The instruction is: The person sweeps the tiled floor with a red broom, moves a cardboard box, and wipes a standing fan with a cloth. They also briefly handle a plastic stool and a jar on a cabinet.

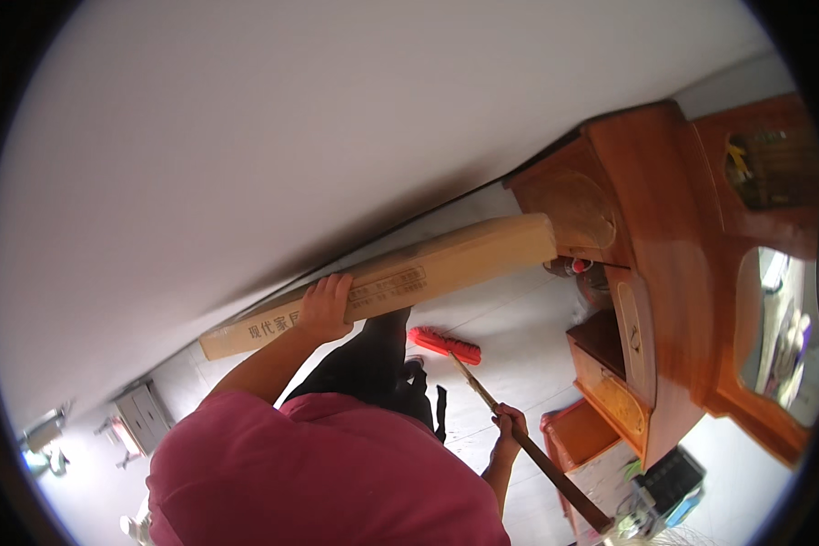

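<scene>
A long, narrow cardboard box point(478, 256) with printed writing stands tilted close to the white wall. My left hand point(325, 307) grips its upper edge nearer the left end, fingers over the top. In my right hand point(510, 424) is the wooden handle point(559, 471) of a broom, held partway along. The red bristled broom head point(445, 345) rests on the pale tiled floor point(512, 310), beside my feet and apart from the box. My dark-trousered leg point(379, 341) is against or just behind the box; contact there cannot be told.
At right stands a reddish-brown wooden cabinet point(676, 273) with a mirror point(785, 327). A dark bottle with a red cap point(577, 265) sits by it, near the box's far end. A black crate-like object point(672, 481) lies lower right. The wall point(280, 136) runs behind the box.
</scene>
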Available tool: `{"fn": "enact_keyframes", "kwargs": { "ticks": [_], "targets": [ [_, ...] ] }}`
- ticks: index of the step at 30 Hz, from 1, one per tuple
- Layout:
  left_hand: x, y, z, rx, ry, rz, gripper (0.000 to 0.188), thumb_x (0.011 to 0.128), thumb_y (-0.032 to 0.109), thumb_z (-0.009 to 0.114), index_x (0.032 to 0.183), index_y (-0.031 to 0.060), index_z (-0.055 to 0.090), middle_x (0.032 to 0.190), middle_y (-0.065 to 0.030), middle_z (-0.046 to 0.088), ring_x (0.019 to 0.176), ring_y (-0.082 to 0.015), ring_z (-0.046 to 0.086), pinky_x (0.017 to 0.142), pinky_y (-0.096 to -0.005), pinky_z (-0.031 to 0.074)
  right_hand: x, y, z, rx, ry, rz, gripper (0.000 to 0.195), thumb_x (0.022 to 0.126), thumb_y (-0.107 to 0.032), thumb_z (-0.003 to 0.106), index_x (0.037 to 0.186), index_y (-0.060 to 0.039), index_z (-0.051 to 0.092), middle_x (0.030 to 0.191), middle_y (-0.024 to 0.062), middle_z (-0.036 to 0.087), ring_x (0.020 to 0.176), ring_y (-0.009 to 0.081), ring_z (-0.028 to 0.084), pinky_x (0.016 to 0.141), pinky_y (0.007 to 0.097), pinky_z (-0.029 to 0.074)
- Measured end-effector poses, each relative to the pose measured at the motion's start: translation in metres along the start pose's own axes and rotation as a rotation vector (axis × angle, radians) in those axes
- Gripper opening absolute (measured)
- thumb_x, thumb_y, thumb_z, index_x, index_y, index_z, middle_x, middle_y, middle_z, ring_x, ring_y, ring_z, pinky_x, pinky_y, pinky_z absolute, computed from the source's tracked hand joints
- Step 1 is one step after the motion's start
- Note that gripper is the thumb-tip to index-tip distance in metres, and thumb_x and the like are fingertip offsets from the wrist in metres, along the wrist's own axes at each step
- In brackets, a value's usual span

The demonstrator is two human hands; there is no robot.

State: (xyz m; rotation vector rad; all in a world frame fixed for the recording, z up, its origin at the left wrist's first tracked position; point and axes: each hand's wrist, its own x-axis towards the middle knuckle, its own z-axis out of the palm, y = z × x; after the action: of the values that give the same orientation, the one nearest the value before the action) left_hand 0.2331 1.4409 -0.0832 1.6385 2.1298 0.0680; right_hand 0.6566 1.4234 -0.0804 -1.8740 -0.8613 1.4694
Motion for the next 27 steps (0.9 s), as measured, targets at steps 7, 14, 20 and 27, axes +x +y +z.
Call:
{"fn": "enact_keyframes", "kwargs": {
  "ticks": [7, 14, 20, 27],
  "targets": [
    [-0.1, -0.004, 0.007, -0.069, -0.034, -0.153, 0.057, 0.059, 0.007, 0.063, 0.114, 0.0057, 0.046, 0.104, -0.0153, 0.051, 0.102, -0.0324, 0.049, 0.084, -0.0435, 0.04, 0.008, 0.011, -0.01, -0.033, -0.18, -0.124, 0.01, 0.083, -0.011, 0.052, 0.092, -0.0068, 0.054, 0.094, 0.0065, 0.059, 0.086, 0.0147, 0.056, 0.071, 0.0264, 0.047],
    [-0.178, -0.042, 0.027, -0.03, 0.103, -0.064, 0.059, 0.064, 0.01, 0.063, 0.118, 0.0047, 0.038, 0.096, -0.0102, 0.05, 0.093, -0.028, 0.052, 0.074, -0.0389, 0.045, 0.0, 0.009, -0.007, -0.207, -0.247, -0.244, 0.016, 0.089, -0.021, 0.048, 0.097, -0.0067, 0.051, 0.097, 0.0064, 0.057, 0.093, 0.0178, 0.052, 0.079, 0.0326, 0.043],
    [-0.15, -0.023, 0.048, 0.036, 0.103, -0.147, 0.058, 0.064, 0.013, 0.063, 0.117, 0.005, 0.039, 0.095, -0.0088, 0.05, 0.09, -0.0268, 0.053, 0.074, -0.0367, 0.045, 0.144, 0.001, -0.026, -0.371, -0.434, -0.235, 0.021, 0.09, -0.02, 0.045, 0.105, -0.0053, 0.047, 0.105, 0.0083, 0.055, 0.099, 0.02, 0.05, 0.076, 0.0312, 0.046],
    [-0.16, -0.014, 0.042, 0.052, 0.068, -0.202, 0.058, 0.062, 0.015, 0.063, 0.116, 0.0058, 0.041, 0.092, -0.0087, 0.05, 0.087, -0.0261, 0.053, 0.069, -0.0364, 0.045, 0.346, 0.032, -0.111, -1.024, -0.913, -1.211, 0.029, 0.089, -0.019, 0.049, 0.112, -0.0022, 0.041, 0.112, 0.0098, 0.05, 0.101, 0.0217, 0.052, 0.08, 0.0334, 0.048]
  ]
}}
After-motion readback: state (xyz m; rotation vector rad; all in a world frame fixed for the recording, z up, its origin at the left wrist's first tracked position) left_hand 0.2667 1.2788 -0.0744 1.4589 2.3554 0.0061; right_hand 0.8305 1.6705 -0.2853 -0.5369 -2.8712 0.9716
